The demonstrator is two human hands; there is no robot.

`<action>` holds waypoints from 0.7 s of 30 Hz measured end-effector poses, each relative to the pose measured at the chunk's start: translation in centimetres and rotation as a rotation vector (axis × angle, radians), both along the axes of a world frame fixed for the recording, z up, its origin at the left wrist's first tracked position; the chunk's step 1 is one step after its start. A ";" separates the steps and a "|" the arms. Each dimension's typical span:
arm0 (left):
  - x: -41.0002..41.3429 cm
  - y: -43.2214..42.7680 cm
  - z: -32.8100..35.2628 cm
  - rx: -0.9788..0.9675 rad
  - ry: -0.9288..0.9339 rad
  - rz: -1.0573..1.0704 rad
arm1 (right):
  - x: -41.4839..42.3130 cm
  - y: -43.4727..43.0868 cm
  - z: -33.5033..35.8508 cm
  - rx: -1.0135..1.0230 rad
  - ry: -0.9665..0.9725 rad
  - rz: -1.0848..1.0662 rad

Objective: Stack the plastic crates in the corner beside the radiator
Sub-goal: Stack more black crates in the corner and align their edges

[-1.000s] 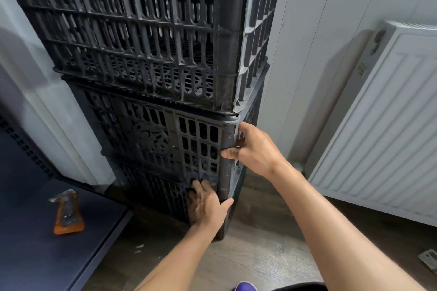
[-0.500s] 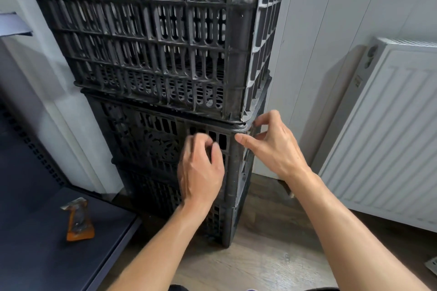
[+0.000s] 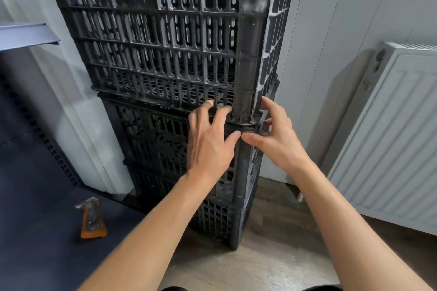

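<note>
Black slotted plastic crates (image 3: 165, 38): three in a stack on the wood-look floor (image 3: 260, 257), in the corner beside the white panel radiator (image 3: 390, 139); tall top crate sits on the middle crate (image 3: 146, 142), low grid-walled bottom crate (image 3: 212, 217) under that.
Left hand (image 3: 208, 146): wide, fingers spread; fingertips on the seam between top and middle crate, thumb against the front corner post.
Right hand (image 3: 276, 139): wide, straddles the same corner; thumb on the front of the post, tip meeting the left thumb, fingers on the side wall, index up along the top crate's edge.
Edges: stack's left side close to the white wall (image 3: 78, 106); its back sits near the white wall panels (image 3: 343, 19).
Open room: strip of bare floor between the stack's right side and the radiator; more floor in front of the corner post.
Left side: dark grey surface (image 3: 47, 243) just beside the stack, small orange and clear object (image 3: 92, 220) on it; grey shelf edge (image 3: 26, 35) higher up.
Writing: round raised motif on the middle crate's front, not legible; small mark on the radiator's end panel, too small to read.
Hidden: top crate's rim cut off by the frame; some right fingertips behind the corner; back of the stack out of sight.
</note>
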State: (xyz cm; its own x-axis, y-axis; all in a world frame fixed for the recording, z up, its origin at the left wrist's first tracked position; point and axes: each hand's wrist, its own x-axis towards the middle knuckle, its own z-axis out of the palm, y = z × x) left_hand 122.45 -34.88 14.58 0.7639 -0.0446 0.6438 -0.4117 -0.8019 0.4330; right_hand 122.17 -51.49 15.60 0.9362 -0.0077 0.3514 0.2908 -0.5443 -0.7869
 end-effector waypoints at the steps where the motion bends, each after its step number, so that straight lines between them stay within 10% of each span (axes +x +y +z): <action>1: 0.0 0.0 -0.1 0.011 0.009 0.005 | 0.2 -0.1 0.1 0.044 0.005 0.003; 21: 1.1 0.3 0.4 -0.170 0.083 -0.150 | 0.9 0.0 1.1 0.144 -0.036 0.098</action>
State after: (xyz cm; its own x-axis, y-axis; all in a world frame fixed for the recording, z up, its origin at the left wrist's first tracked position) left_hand 123.60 -34.57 15.01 0.8076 -0.0577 0.5870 -0.4780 -0.6470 0.5940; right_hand 123.08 -51.44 16.70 0.9216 0.0308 0.3869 0.3669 -0.3944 -0.8425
